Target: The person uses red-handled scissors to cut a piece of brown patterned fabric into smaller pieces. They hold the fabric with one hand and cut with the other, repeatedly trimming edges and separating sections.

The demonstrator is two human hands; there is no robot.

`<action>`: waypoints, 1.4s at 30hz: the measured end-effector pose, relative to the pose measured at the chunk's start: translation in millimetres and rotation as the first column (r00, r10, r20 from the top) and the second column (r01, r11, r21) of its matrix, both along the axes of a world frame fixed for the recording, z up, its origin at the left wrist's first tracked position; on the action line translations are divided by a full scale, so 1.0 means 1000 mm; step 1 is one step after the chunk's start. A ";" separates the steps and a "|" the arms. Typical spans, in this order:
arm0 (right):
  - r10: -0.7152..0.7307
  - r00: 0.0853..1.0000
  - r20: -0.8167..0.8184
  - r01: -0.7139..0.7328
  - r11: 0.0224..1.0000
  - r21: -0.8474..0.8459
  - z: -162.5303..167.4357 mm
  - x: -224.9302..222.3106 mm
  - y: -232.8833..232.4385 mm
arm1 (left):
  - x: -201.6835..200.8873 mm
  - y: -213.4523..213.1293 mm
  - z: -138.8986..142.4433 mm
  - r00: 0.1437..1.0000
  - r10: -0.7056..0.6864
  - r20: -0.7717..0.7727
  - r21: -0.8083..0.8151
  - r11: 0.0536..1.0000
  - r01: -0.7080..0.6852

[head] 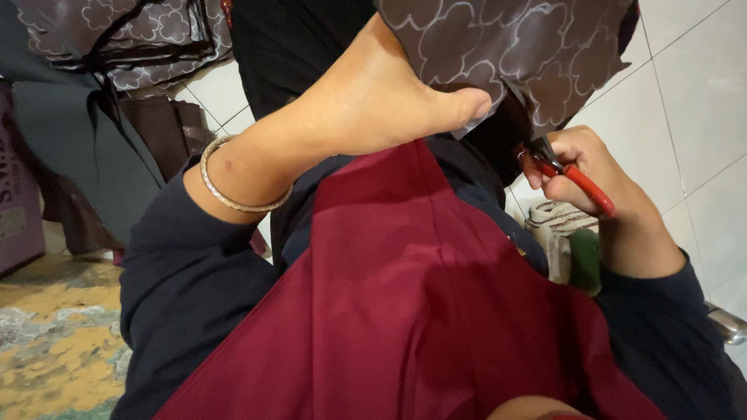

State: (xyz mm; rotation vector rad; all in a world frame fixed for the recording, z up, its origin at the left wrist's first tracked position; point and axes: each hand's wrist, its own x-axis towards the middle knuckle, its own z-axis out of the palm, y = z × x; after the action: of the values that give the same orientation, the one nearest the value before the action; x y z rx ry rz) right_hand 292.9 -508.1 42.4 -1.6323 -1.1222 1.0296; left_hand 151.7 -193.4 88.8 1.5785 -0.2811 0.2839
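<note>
On the far left lies a pile of brown cloth (132, 39), near enough to snag a swinging elbow. The left hand (366, 101) reaches up, its fingers (459, 105) closed on the edge of the brown patterned fabric (513, 54) held high in the middle. The right hand (591, 187) grips small red-handled snips (572, 177), the blades just at that fabric's lower edge. The left thumb is very near the blades, so I think a slip may nick it, or cut the cloth wrongly. The red apron (420, 295) fills the lap. To the right the white tiled floor (700, 117) gives open room.
</note>
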 end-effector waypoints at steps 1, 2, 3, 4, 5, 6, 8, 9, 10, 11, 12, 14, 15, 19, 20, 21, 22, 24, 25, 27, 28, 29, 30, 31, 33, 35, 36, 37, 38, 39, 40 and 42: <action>0.003 1.000 -0.006 -0.003 1.000 -0.021 0.001 0.001 0.001 | 0.001 0.000 -0.001 1.000 -0.008 0.007 -0.002 1.000 0.008; 0.005 1.000 -0.013 -0.005 0.999 -0.042 0.002 0.003 0.001 | 0.002 0.000 -0.001 1.000 -0.017 0.012 -0.004 1.000 0.017; 0.005 1.000 -0.020 -0.006 0.998 -0.064 0.003 0.003 0.001 | 0.003 0.000 -0.001 1.000 -0.024 0.015 -0.007 1.000 0.024; 0.002 1.000 -0.001 -0.002 0.997 -0.078 0.003 0.004 0.001 | 0.003 0.001 0.000 0.999 -0.031 0.020 -0.009 0.999 0.031; 0.002 1.000 0.018 0.000 0.996 -0.093 0.004 0.005 0.000 | 0.003 0.001 0.001 0.999 -0.036 0.024 -0.012 0.999 0.036; 0.001 0.999 0.037 0.003 0.994 -0.108 0.004 0.004 -0.001 | 0.003 0.001 0.002 0.999 -0.037 -0.003 0.005 0.999 0.037; -0.033 0.998 0.044 0.037 0.994 -0.101 0.003 0.002 -0.002 | 0.003 0.001 0.004 0.998 -0.038 -0.058 0.039 0.998 0.041; -0.051 0.998 0.046 0.055 0.994 -0.098 0.003 0.000 -0.003 | 0.003 0.001 0.005 0.997 -0.034 -0.068 0.005 0.999 0.034; -0.062 0.997 0.042 0.065 0.994 -0.091 0.002 -0.001 -0.004 | 0.004 0.000 0.005 0.997 -0.031 -0.076 -0.029 0.999 0.029; -0.072 0.997 0.038 0.075 0.994 -0.084 0.001 -0.003 -0.004 | 0.004 0.000 0.005 0.996 -0.027 -0.083 -0.061 0.998 0.022; -0.081 0.996 0.035 0.084 0.994 -0.077 0.000 -0.005 -0.004 | 0.005 0.000 0.004 0.994 -0.050 -0.101 -0.104 0.994 0.040; -0.097 0.994 0.042 0.099 0.994 -0.052 -0.004 -0.009 -0.003 | 0.004 -0.002 0.001 0.986 -0.097 -0.138 -0.193 0.979 0.070; -0.105 0.993 0.046 0.106 0.994 -0.039 -0.005 -0.010 -0.002 | 0.004 -0.003 -0.001 0.990 -0.081 -0.112 -0.182 0.981 0.060; -0.104 0.991 0.081 0.105 0.994 -0.014 -0.008 -0.012 -0.001 | 0.005 -0.007 -0.010 0.994 -0.055 -0.097 -0.191 0.981 0.036; -0.108 0.990 0.089 0.109 0.994 -0.011 -0.008 -0.012 0.000 | 0.005 -0.007 -0.012 0.991 -0.056 -0.117 -0.205 0.978 0.031; -0.111 0.989 0.098 0.112 0.994 -0.009 -0.008 -0.011 0.000 | 0.005 -0.007 -0.014 0.993 -0.051 -0.111 -0.206 0.978 0.027; -0.111 0.989 0.094 0.115 0.993 -0.034 -0.008 -0.010 0.001 | 0.005 -0.007 -0.015 0.994 -0.045 -0.104 -0.207 0.978 0.023; -0.111 0.990 0.084 0.118 0.989 -0.085 -0.007 -0.009 0.002 | 0.005 -0.007 -0.015 1.000 0.002 -0.024 -0.147 0.989 -0.005; -0.112 0.992 0.050 0.115 0.991 -0.073 -0.007 -0.009 0.002 | 0.006 -0.006 -0.015 0.998 0.038 0.050 -0.089 0.996 -0.033; -0.110 0.994 -0.017 0.109 0.993 -0.048 -0.006 -0.010 0.004 | 0.005 -0.007 -0.014 0.999 0.037 0.037 -0.076 0.997 -0.034; -0.110 0.994 -0.020 0.108 0.993 -0.050 -0.006 -0.011 0.005 | 0.005 -0.008 -0.013 0.999 0.000 -0.052 -0.121 0.993 -0.007; -0.110 0.994 -0.023 0.109 0.993 -0.053 -0.005 -0.012 0.005 | 0.004 -0.010 -0.012 0.989 -0.042 -0.138 -0.169 0.985 0.019; -0.111 0.993 -0.026 0.110 0.992 -0.056 -0.005 -0.013 0.005 | 0.003 -0.011 -0.012 0.979 -0.041 -0.198 -0.189 0.982 0.003; -0.111 0.993 -0.031 0.109 0.992 -0.057 -0.004 -0.013 0.006 | 0.003 -0.011 -0.011 0.966 -0.041 -0.257 -0.208 0.978 -0.014; -0.109 0.993 -0.042 0.106 0.993 -0.058 -0.004 -0.014 0.007 | 0.003 -0.011 -0.012 0.972 0.012 -0.234 -0.151 0.987 -0.048; -0.127 0.991 -0.029 0.126 0.991 -0.039 -0.006 -0.016 0.008 | 0.003 -0.010 -0.015 0.994 0.097 -0.056 -0.004 0.995 -0.098; -0.137 0.990 -0.023 0.136 0.990 -0.030 -0.008 -0.017 0.008 | 0.003 -0.010 -0.016 0.994 0.105 -0.016 0.005 0.995 -0.105; -0.132 0.991 0.001 0.132 0.991 -0.025 -0.009 -0.018 0.008 | 0.003 -0.010 -0.018 0.994 0.111 0.024 0.014 0.994 -0.111; -0.127 0.992 0.027 0.127 0.992 -0.018 -0.011 -0.019 0.008 | 0.003 -0.010 -0.020 0.991 0.117 0.066 0.024 0.993 -0.119; -0.122 0.991 0.052 0.123 0.992 -0.013 -0.012 -0.019 0.008 | 0.002 -0.011 -0.022 0.993 0.116 0.006 0.000 0.993 -0.116; -0.127 0.990 0.068 0.128 0.992 -0.013 -0.013 -0.020 0.007 | 0.002 -0.013 -0.023 0.992 0.112 -0.054 -0.023 0.993 -0.113; -0.135 0.985 0.103 0.137 0.990 -0.013 -0.015 -0.023 0.006 | 0.000 -0.014 -0.026 0.989 0.113 -0.100 -0.035 0.993 -0.117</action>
State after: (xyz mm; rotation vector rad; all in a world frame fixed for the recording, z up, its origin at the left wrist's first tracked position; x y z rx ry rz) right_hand 270.2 -502.0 27.8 -1.7685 -1.0529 0.8805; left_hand 151.5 -207.8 63.2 1.5659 -0.1079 0.2992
